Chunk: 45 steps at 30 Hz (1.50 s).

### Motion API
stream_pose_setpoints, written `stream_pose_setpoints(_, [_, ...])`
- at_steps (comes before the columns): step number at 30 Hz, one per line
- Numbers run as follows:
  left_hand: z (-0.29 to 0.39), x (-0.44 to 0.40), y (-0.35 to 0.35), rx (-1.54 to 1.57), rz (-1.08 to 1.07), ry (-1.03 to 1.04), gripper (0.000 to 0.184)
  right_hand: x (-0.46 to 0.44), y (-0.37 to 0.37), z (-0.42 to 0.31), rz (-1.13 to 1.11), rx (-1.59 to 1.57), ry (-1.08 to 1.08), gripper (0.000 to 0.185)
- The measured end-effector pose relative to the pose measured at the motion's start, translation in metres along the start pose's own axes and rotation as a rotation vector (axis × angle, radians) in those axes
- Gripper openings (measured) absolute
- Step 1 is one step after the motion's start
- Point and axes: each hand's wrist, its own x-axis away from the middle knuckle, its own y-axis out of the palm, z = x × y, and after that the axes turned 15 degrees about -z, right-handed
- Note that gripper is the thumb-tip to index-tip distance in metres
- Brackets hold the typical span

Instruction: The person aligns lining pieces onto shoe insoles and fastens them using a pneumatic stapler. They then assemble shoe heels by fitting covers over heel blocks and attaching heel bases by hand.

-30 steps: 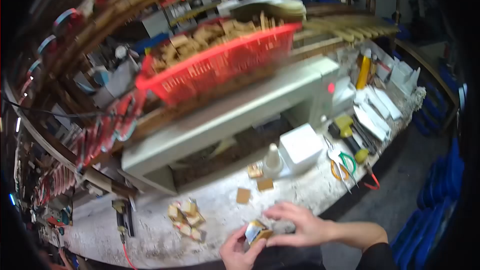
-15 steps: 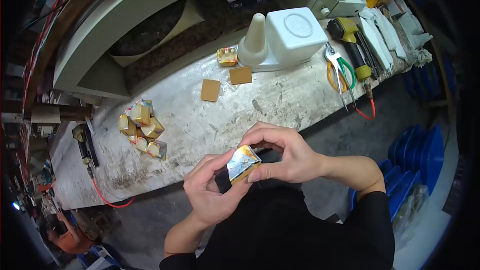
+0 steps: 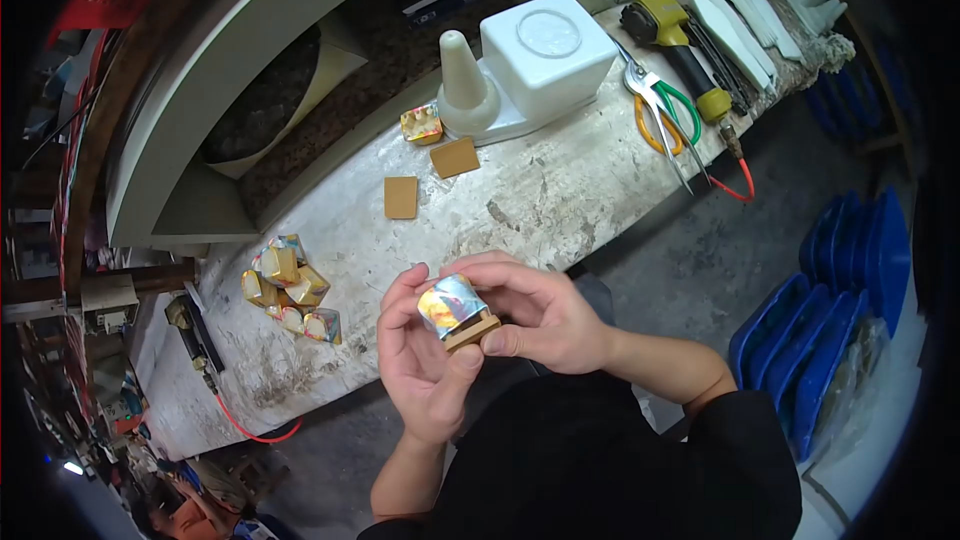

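Observation:
Between my hands is a small block (image 3: 452, 304) with a glossy, multicoloured printed surface, rounded on top, and a brown board piece (image 3: 472, 333) along its lower edge. My right hand (image 3: 553, 322) grips it from the right, thumb pressed on the brown board. On the other side my left hand (image 3: 422, 372) curls round it, thumb at the board's lower corner. Left of the hands lies a pile of similar gold and printed blocks (image 3: 300, 282). Two flat brown squares, one nearer (image 3: 401, 198) and one farther (image 3: 456, 157), rest on the bench beyond.
A white container with a cone (image 3: 548, 45) stands at the back of the worn bench (image 3: 350, 225), beside a small printed box (image 3: 421, 124). To the right are shears (image 3: 660, 105) and a yellow-black air tool (image 3: 680, 50) with a red hose. Blue bins (image 3: 800, 350) stand at lower right.
The held block has been turned, so its rounded printed face and the brown board edge show more. My left fingers have loosened and opened out a little. The camera view has shifted.

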Motion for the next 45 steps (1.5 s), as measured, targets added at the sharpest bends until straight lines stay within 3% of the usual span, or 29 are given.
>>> stream_pose_setpoints(2, [0.017,-0.004,-0.008,-0.122,-0.147,-0.004,0.065,-0.002,-0.006,-0.017,-0.034,0.116,0.009,0.067])
stream_pose_setpoints(3, [0.024,-0.005,-0.013,-0.127,-0.148,-0.007,0.065,-0.005,-0.01,-0.033,-0.088,0.357,0.001,0.065])
stream_pose_setpoints(5, [0.038,-0.006,-0.024,-0.548,-0.311,-0.099,0.063,-0.007,-0.01,-0.055,-0.191,0.833,-0.014,0.061])
stream_pose_setpoints(6, [0.042,-0.006,-0.026,-0.759,-0.392,-0.143,0.063,-0.007,-0.007,-0.056,-0.19,0.828,-0.017,0.061])
stream_pose_setpoints(9, [0.039,-0.001,-0.023,-0.771,-0.371,-0.093,0.064,-0.008,-0.002,-0.056,-0.159,0.939,-0.141,0.054])
stream_pose_setpoints(19, [0.012,0.027,-0.012,-0.668,-0.242,-0.008,0.065,0.009,0.0,-0.05,-0.133,0.878,-0.102,0.053])
stream_pose_setpoints(22, [0.003,0.032,-0.013,-0.604,-0.214,-0.123,0.079,0.011,-0.007,-0.045,-0.141,0.881,-0.078,0.053])
stream_pose_setpoints(26, [-0.008,0.033,-0.008,-0.594,-0.134,-0.137,0.077,0.014,-0.011,-0.038,-0.113,0.852,-0.044,0.051])
stream_pose_setpoints(28, [-0.007,0.035,-0.01,-0.522,-0.191,-0.182,0.074,0.02,-0.024,-0.045,-0.166,0.714,0.086,0.05])
stream_pose_setpoints(29, [-0.016,0.027,-0.008,-0.489,-0.23,-0.226,0.071,0.027,-0.029,-0.051,-0.11,0.798,0.13,0.05])
stream_pose_setpoints(31, [-0.026,-0.003,0.021,-0.327,-0.305,-0.166,0.065,0.043,-0.038,-0.054,-0.03,0.061,0.457,0.05])
stream_pose_setpoints(35, [-0.05,-0.016,0.025,-0.274,-0.375,-0.181,0.057,0.062,-0.069,-0.072,0.059,-0.017,0.573,0.055])
stream_pose_setpoints(37, [-0.087,-0.027,0.018,-0.359,-0.468,-0.214,0.058,0.072,-0.074,-0.107,0.336,0.703,0.475,0.062])
stream_pose_setpoints(39, [-0.099,-0.045,0.04,-0.279,-0.338,-0.223,0.054,0.08,-0.13,-0.118,0.668,1.818,0.227,0.069])
stream_pose_setpoints(41, [-0.115,-0.055,0.064,-0.194,-0.232,-0.253,0.051,0.085,-0.174,-0.114,0.642,1.802,0.286,0.067])
stream_pose_setpoints(45, [-0.165,-0.087,0.095,-0.597,-0.214,-0.091,0.055,0.088,-0.206,-0.09,0.538,1.922,0.303,0.061])
